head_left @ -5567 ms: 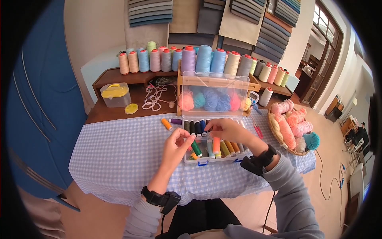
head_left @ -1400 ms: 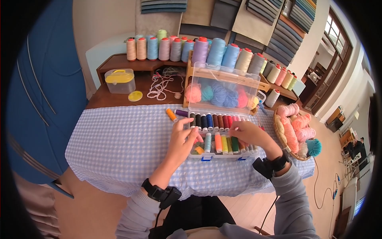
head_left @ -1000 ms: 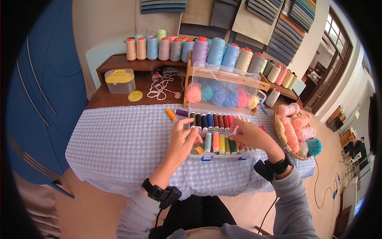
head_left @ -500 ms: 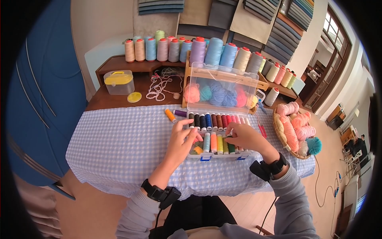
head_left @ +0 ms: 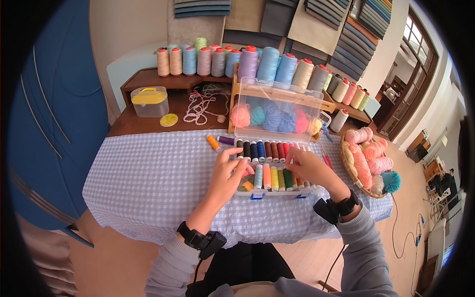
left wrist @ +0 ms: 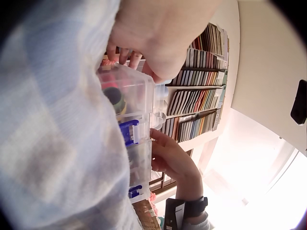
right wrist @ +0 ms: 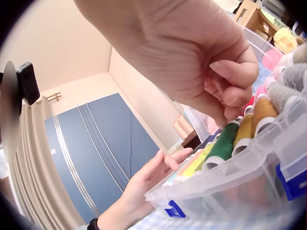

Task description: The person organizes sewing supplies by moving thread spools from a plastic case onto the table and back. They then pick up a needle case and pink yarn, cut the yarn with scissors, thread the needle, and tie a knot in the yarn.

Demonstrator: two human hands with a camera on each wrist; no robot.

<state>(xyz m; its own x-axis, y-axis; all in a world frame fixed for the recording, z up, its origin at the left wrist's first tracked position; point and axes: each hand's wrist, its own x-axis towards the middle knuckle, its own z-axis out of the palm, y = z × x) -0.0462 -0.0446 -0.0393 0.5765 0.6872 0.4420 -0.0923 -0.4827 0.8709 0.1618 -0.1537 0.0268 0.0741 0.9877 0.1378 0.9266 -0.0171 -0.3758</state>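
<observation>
A clear plastic box (head_left: 277, 194) lies with its lid raised, holding two rows of thread spools. My right hand (head_left: 310, 168) is over the front row; in the right wrist view a fingertip touches the far end of the green spool (right wrist: 223, 148), with the thumb apart from it. To its left lie olive, yellow, coral (head_left: 267, 176) and light blue (head_left: 258, 177) spools. My left hand (head_left: 225, 173) hovers at the box's left end, fingers loosely bent and holding nothing. Under it, small orange and green pieces partly show through the box.
Left of the back row lie an orange spool (head_left: 213, 143) and a purple spool (head_left: 225, 140) on the checked cloth (head_left: 143, 183). A basket of yarn (head_left: 367, 163) stands right. Behind are a yellow-lidded tub (head_left: 150, 101) and large thread cones (head_left: 250, 63).
The green spool, held in my left hand at first, now lies in the front row. The coral spool has left my right hand too. Lately the front-row spools have shifted slightly left, closer together.
</observation>
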